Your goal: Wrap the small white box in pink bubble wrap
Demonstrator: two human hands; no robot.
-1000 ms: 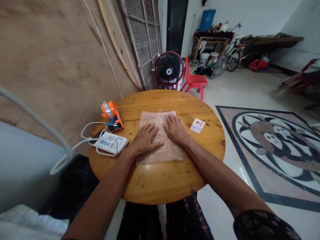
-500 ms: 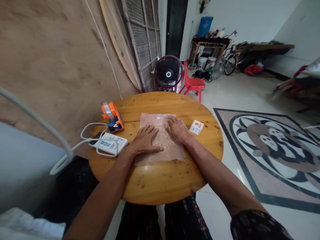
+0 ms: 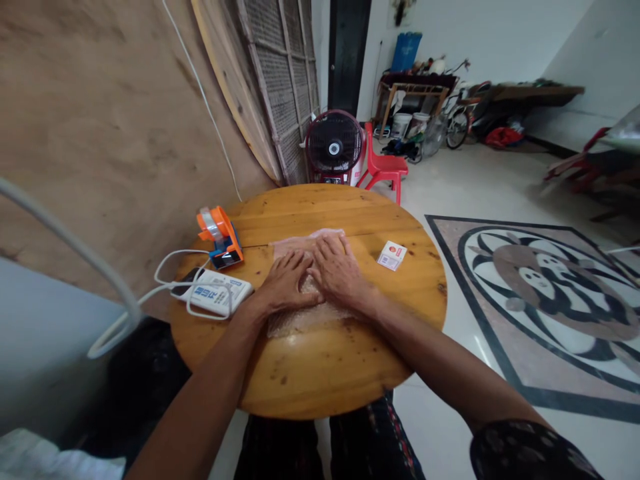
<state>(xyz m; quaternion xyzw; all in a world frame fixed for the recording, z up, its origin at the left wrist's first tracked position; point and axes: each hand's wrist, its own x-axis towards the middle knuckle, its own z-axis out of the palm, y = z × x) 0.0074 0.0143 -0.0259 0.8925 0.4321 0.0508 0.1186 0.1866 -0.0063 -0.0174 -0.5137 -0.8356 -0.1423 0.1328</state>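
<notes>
A translucent pinkish sheet of bubble wrap [image 3: 293, 324] lies on the round wooden table [image 3: 320, 373]. My left hand [image 3: 289, 281] rests flat on its left part, fingers stretched out and thumb pointing right. Beside it, my right hand [image 3: 340, 270] lies palm down on the wrap, its fingers extended and close to the left fingertips. The right edge of the wrap is drawn in under my right hand and forearm. Whether anything lies inside the wrap is hidden by the hands.
An orange and blue tape dispenser [image 3: 220, 237] stands at the table's left. In front of it lie a white box [image 3: 220, 291] with blue print and a white cable [image 3: 187, 308]. A small card [image 3: 392, 255] is at the right. Behind stand a fan [image 3: 334, 148] and a red chair [image 3: 383, 163].
My right hand has slid left towards my left hand, and the right side of the bubble wrap has moved left with it. My left hand stays nearly in place.
</notes>
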